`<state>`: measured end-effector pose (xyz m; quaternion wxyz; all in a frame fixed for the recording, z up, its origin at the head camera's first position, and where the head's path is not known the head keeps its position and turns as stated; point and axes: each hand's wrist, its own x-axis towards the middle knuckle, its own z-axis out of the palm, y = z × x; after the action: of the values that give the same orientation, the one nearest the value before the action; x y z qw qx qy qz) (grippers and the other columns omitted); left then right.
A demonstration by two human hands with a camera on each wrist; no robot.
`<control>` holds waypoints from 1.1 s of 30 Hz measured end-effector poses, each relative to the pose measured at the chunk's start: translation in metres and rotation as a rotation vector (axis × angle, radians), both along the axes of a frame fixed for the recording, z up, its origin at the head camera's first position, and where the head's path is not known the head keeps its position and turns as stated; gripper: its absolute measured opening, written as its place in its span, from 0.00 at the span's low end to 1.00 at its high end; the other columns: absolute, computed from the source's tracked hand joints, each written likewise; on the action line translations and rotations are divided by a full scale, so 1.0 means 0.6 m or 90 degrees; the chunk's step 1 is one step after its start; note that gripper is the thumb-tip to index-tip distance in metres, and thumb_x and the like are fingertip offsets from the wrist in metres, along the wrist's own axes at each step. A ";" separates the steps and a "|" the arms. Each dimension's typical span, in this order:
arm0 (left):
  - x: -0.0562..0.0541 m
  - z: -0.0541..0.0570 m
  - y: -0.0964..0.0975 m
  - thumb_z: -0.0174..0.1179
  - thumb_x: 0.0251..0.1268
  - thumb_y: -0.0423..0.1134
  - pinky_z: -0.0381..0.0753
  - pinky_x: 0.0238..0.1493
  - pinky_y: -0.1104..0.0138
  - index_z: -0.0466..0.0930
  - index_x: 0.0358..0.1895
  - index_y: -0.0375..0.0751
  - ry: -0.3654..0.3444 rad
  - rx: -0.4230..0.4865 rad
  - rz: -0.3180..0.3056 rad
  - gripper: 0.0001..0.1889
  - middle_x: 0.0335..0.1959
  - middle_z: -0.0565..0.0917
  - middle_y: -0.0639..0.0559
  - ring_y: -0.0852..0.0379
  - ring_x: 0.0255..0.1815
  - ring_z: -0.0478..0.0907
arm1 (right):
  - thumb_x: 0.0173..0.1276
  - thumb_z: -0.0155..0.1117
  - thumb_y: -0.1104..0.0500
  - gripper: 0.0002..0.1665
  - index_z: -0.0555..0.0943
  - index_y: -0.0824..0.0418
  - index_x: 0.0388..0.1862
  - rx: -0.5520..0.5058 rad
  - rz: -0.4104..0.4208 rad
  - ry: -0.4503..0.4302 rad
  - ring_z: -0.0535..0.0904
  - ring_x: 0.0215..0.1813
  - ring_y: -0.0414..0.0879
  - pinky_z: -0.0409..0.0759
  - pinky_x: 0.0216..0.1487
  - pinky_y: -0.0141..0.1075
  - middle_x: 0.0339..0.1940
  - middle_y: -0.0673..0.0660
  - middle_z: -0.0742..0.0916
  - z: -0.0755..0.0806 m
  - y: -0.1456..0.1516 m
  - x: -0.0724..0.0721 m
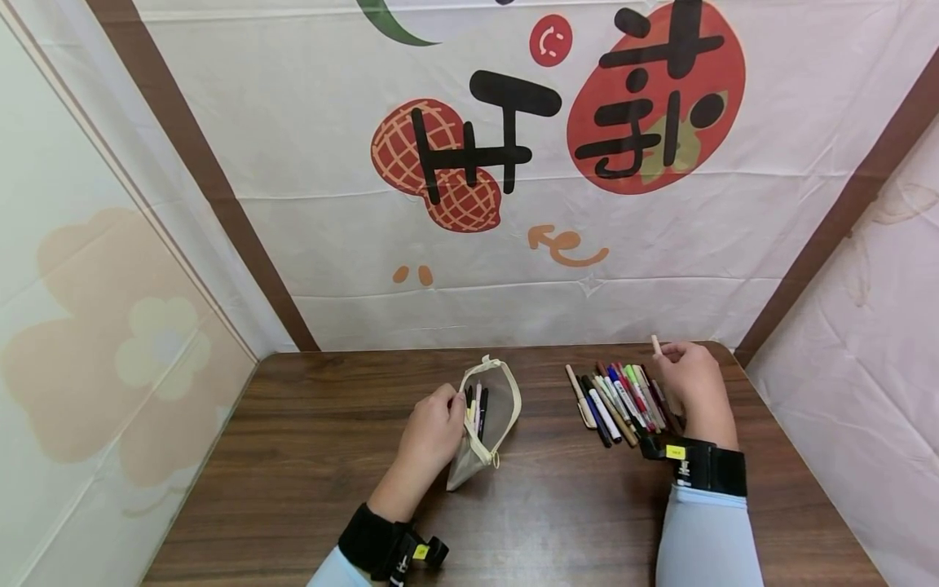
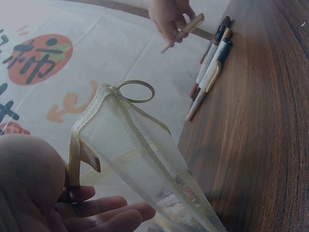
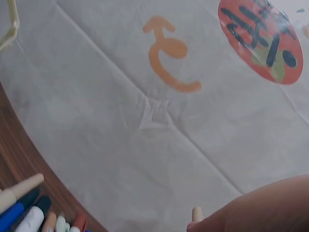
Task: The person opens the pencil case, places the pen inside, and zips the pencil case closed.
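Note:
My left hand (image 1: 433,428) grips the rim of a cream mesh zip pouch (image 1: 504,412), which gapes wide. Several pens (image 1: 480,408) stand inside it. The left wrist view shows the pouch's mesh side (image 2: 140,150) and its zipper ring (image 2: 137,91). Over at the right, my right hand (image 1: 693,387) pinches a light beige pen (image 1: 656,346) above the far side of a pen pile (image 1: 623,408). Only the tip of that beige pen (image 3: 196,214) peeks out past the hand in the right wrist view.
The loose pens lie side by side on a dark wooden table (image 1: 308,465), with one beige pen (image 1: 580,396) at the pile's left edge. A white printed cloth (image 1: 352,310) rises behind the table, and more cloth hangs at both sides.

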<state>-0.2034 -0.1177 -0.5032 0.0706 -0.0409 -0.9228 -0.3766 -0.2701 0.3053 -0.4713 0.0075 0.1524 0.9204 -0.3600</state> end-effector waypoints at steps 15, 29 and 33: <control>-0.001 0.002 -0.001 0.53 0.92 0.42 0.74 0.28 0.62 0.79 0.38 0.42 0.000 0.002 0.001 0.15 0.25 0.78 0.51 0.55 0.24 0.74 | 0.89 0.61 0.43 0.31 0.84 0.68 0.71 -0.070 0.017 0.091 0.91 0.54 0.58 0.86 0.43 0.36 0.60 0.69 0.91 0.038 -0.038 0.009; 0.000 -0.006 -0.004 0.51 0.92 0.42 0.75 0.26 0.60 0.78 0.37 0.42 0.016 0.032 -0.015 0.17 0.24 0.79 0.50 0.54 0.22 0.75 | 0.86 0.69 0.52 0.22 0.85 0.70 0.64 -0.234 0.071 0.169 0.92 0.41 0.42 0.90 0.43 0.30 0.47 0.59 0.93 0.046 -0.114 -0.001; -0.007 -0.025 -0.010 0.48 0.93 0.47 0.72 0.25 0.60 0.77 0.36 0.43 0.055 0.040 -0.027 0.19 0.23 0.77 0.52 0.55 0.21 0.73 | 0.86 0.70 0.52 0.20 0.87 0.67 0.62 -0.260 0.091 0.163 0.91 0.40 0.43 0.89 0.41 0.34 0.45 0.58 0.93 0.043 -0.142 -0.003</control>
<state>-0.2074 -0.1239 -0.5180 0.1033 -0.0744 -0.9056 -0.4047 -0.2717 0.2198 -0.4458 -0.0531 0.0349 0.8304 -0.5536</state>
